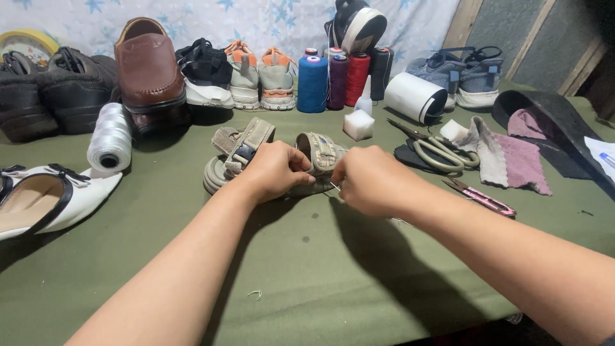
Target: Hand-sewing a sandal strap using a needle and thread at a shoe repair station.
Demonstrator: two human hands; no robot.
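A beige strapped sandal lies on the green cloth-covered table in the middle. My left hand grips the sandal's side, fingers curled over the sole by the front strap. My right hand is closed just right of it, pinching what looks like a thin needle or thread at the sandal's edge. Both hands hide much of the sandal's front half.
Several shoes line the back: black pair, brown loafers, sneakers. Thread spools, white cone of cord, white flat shoe, foam cube, scissors, thread snips, cloth pieces.
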